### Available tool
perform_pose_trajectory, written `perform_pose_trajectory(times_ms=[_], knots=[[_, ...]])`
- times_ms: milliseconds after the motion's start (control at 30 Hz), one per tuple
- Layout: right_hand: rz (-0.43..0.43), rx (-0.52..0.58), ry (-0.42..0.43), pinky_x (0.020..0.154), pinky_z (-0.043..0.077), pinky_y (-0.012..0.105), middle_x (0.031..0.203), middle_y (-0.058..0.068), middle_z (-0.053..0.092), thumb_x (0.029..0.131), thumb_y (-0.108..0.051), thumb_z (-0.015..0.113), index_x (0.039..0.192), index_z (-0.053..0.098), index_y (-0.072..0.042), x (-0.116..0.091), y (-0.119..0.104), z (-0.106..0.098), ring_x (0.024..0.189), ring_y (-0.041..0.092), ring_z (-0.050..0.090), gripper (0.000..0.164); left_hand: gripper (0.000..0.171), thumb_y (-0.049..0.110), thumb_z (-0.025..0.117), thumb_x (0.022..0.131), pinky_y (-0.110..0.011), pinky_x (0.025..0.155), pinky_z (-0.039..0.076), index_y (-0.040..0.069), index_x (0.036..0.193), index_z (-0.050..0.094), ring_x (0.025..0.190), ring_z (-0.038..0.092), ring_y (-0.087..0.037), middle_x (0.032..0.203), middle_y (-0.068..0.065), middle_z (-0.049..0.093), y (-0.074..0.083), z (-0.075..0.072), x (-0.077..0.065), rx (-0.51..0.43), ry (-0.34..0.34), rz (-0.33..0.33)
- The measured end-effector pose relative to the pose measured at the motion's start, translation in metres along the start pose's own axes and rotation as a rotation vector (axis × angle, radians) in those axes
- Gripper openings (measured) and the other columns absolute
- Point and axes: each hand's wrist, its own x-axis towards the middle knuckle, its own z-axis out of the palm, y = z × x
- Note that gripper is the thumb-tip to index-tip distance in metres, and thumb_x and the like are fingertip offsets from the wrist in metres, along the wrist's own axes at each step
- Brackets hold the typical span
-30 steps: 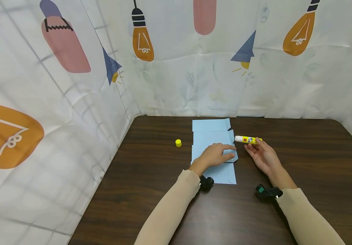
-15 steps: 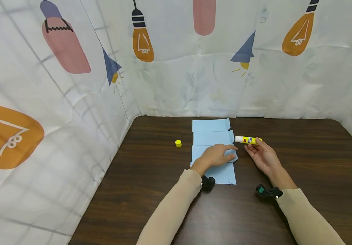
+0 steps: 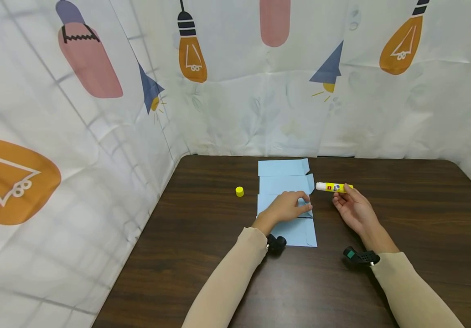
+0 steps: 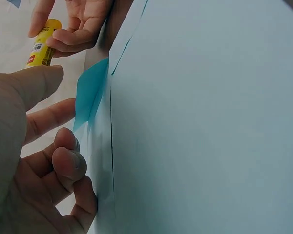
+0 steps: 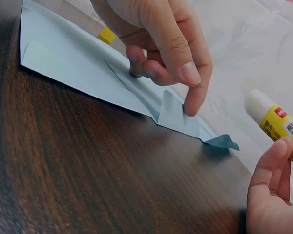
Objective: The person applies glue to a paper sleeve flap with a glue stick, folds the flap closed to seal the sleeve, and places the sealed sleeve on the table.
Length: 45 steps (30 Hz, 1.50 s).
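Observation:
A light blue paper sheet (image 3: 284, 183) with fold lines and side flaps lies flat on the table. My left hand (image 3: 284, 209) is over it, and its index fingertip touches a small side flap (image 5: 174, 114) that stands raised from the sheet. In the left wrist view that flap tilts upward beside the index finger, with the thumb apart from it and the other fingers curled. My right hand (image 3: 354, 209) holds a yellow glue stick (image 3: 333, 187) between thumb and fingers, its white end uncapped and pointing left, just right of the sheet.
The yellow glue cap (image 3: 239, 192) stands on the dark wooden table (image 3: 202, 255), left of the sheet. A printed white curtain (image 3: 235, 114) hangs along the table's back and left sides. Both wrists wear black camera straps.
My left index finger has bent inward, and the flap at the sheet's right side has lifted with it. The right hand with the glue stick has barely moved.

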Motion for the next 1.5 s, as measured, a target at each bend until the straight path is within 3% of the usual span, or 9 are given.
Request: perform_pose_trajectory(times_ms=[367, 600, 833, 1500], knots=[[-0.111, -0.149, -0.005, 0.089, 0.056, 0.027, 0.114, 0.002, 0.058, 0.104, -0.007, 0.055, 0.107, 0.058, -0.014, -0.003, 0.003, 0.003, 0.093, 0.017, 0.065, 0.008, 0.028, 0.036, 0.073, 0.096, -0.02, 0.06, 0.039, 0.022, 0.12, 0.07, 0.063, 0.049, -0.006, 0.071, 0.006, 0.057, -0.001, 0.002, 0.002, 0.027, 0.014, -0.042], [-0.16, -0.123, -0.083, 0.088, 0.058, 0.03, 0.112, 0.005, 0.06, 0.105, -0.001, 0.049, 0.111, 0.062, -0.01, -0.003, -0.003, -0.003, 0.093, 0.02, 0.069, 0.018, 0.033, 0.032, 0.076, 0.093, -0.019, 0.06, 0.04, 0.02, 0.123, 0.069, 0.064, 0.05, -0.004, 0.071, 0.007, 0.058, 0.001, 0.003, 0.003, 0.044, 0.02, -0.069], [-0.128, -0.073, -0.125, 0.09, 0.057, 0.032, 0.111, 0.006, 0.062, 0.106, 0.0, 0.046, 0.117, 0.064, -0.007, -0.003, -0.007, -0.007, 0.096, 0.022, 0.067, 0.022, 0.035, 0.033, 0.075, 0.094, -0.019, 0.06, 0.04, 0.018, 0.125, 0.069, 0.065, 0.05, -0.005, 0.071, 0.006, 0.058, 0.001, 0.003, 0.005, 0.055, 0.019, -0.084], [-0.057, -0.008, -0.1, 0.092, 0.054, 0.033, 0.122, 0.001, 0.054, 0.106, -0.002, 0.047, 0.122, 0.06, -0.012, -0.001, -0.01, -0.011, 0.101, 0.022, 0.059, 0.022, 0.03, 0.034, 0.076, 0.093, -0.023, 0.07, 0.043, 0.021, 0.119, 0.071, 0.07, 0.05, -0.01, 0.068, 0.005, 0.058, 0.003, 0.002, 0.008, 0.123, 0.047, -0.112]])
